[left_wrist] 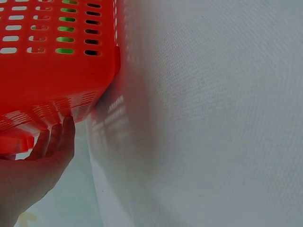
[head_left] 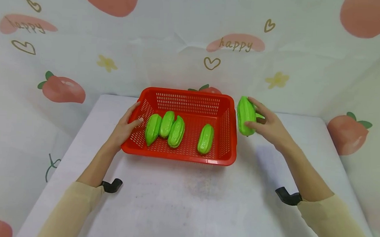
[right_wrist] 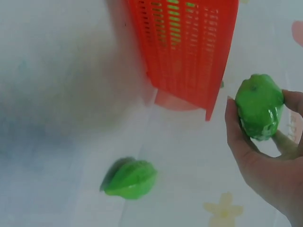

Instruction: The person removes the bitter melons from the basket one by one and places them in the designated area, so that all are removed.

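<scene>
My left hand (head_left: 120, 131) holds the left end of a red plastic basket (head_left: 175, 158), thumb over the rim and fingers along the outside wall. In the left wrist view those fingers (left_wrist: 56, 139) lie against the slotted side. My right hand (head_left: 267, 125) grips a green ridged star fruit (head_left: 246, 115) just outside the basket's right end, above the table. The right wrist view shows this star fruit (right_wrist: 259, 106) pinched between thumb and fingers. Inside the basket, several like fruits lie: a cluster (head_left: 166, 124) at left and a single one (head_left: 205, 139) at right.
Another green star fruit (right_wrist: 132, 179) lies on the table right of the basket, mostly hidden behind my right hand in the head view. The white table (head_left: 173, 199) meets a printed cloth backdrop (head_left: 167, 50) behind the basket. Black straps (head_left: 111, 185) are on both wrists.
</scene>
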Demonstrator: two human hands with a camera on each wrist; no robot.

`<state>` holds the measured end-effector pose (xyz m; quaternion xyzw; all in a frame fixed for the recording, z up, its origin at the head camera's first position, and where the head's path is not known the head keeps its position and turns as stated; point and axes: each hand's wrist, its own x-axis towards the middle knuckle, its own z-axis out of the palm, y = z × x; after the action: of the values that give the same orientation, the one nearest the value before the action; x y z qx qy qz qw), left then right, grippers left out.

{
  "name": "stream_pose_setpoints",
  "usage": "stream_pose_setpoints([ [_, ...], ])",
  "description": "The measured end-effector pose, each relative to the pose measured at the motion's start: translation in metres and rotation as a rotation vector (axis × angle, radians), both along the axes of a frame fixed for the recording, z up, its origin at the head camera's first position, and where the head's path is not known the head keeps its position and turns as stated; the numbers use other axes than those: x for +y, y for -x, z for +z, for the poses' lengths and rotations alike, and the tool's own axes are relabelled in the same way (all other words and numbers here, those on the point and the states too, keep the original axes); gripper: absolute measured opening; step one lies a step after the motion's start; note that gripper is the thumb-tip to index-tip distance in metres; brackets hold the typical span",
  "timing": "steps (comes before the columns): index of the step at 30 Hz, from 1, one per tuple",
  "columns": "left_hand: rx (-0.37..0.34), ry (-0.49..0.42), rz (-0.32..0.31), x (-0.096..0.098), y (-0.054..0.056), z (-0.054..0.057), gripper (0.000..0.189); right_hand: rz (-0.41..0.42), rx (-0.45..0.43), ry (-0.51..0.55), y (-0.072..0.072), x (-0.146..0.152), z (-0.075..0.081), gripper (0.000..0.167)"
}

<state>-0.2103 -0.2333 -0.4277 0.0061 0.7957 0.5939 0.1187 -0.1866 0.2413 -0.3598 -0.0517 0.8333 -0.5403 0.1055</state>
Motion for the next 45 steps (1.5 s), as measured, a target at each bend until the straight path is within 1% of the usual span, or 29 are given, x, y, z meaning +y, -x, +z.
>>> stream_pose_setpoints([
  [3,0.001,-0.006,-0.003,0.000,0.000,-0.001,0.063,-0.015,-0.010,0.004,-0.001,0.007,-0.001,0.071],
  [6,0.001,-0.017,-0.003,0.000,0.000,-0.001,0.063,-0.022,-0.007,-0.020,0.000,0.015,-0.003,0.073],
  [9,0.001,-0.025,-0.003,0.000,0.000,-0.001,0.063,-0.007,-0.006,-0.039,0.003,0.025,-0.005,0.075],
  [14,0.001,-0.034,-0.005,0.000,-0.001,-0.001,0.063,0.037,-0.003,-0.110,0.011,0.044,-0.011,0.076],
  [17,0.004,-0.030,-0.006,0.000,-0.001,-0.001,0.064,0.051,-0.003,-0.135,0.014,0.054,-0.016,0.077],
  [23,0.004,-0.023,-0.004,0.000,0.000,-0.001,0.063,0.036,-0.001,-0.097,0.017,0.070,-0.021,0.079],
  [29,0.001,-0.015,-0.006,0.001,0.000,0.000,0.064,0.031,0.009,-0.082,0.020,0.078,-0.023,0.079],
  [33,-0.007,-0.022,-0.003,0.000,-0.001,0.000,0.065,0.008,0.004,-0.082,0.022,0.080,-0.024,0.077],
  [39,-0.012,-0.021,0.001,0.000,-0.001,0.001,0.065,-0.029,-0.007,-0.112,0.028,0.089,-0.027,0.077],
  [41,-0.018,-0.024,0.001,0.003,-0.004,0.007,0.066,-0.035,-0.011,-0.119,0.031,0.092,-0.029,0.077],
  [45,-0.013,-0.024,0.002,0.004,-0.005,0.008,0.065,-0.040,-0.009,-0.123,0.034,0.096,-0.031,0.076],
])
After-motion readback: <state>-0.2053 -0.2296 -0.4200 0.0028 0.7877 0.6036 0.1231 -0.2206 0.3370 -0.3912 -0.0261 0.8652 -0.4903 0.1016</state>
